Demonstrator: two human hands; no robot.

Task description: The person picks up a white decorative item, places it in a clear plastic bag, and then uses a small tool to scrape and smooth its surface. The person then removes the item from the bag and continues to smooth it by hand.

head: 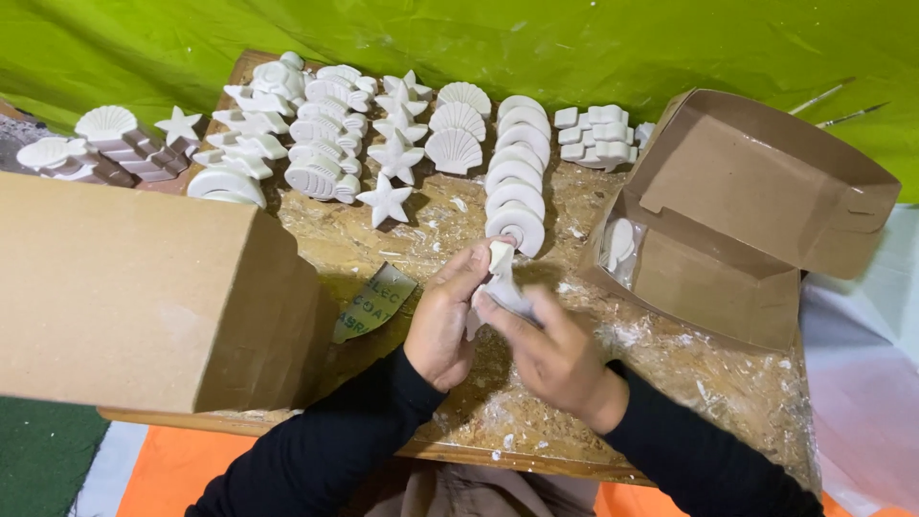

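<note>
On the plastic-covered wooden board (670, 373), between a closed cardboard box (144, 297) and an open one (756, 201), both hands grip one white plaster piece (500, 278). Its long axis runs away from the person, tip toward the rows of casts (383, 134). Left hand (442, 321) pinches the top; right hand (550, 354) clasps the base.

A wooden tabletop (316, 244) fills the middle of the view, its surface covered with crinkled clear plastic film (728, 383) dusted with white powder and flecks. Behind its far edge hangs a bright green sheet (536, 43), creased and evenly lit, forming the whole backdrop. Beyond the near edge the floor shows an orange covering (172, 469), with a dark green mat (43, 460) off the near left corner. Off the right edge lies a pale white-and-pink sheet (862, 383). The light is soft and diffuse, throwing only faint shadows.
</note>
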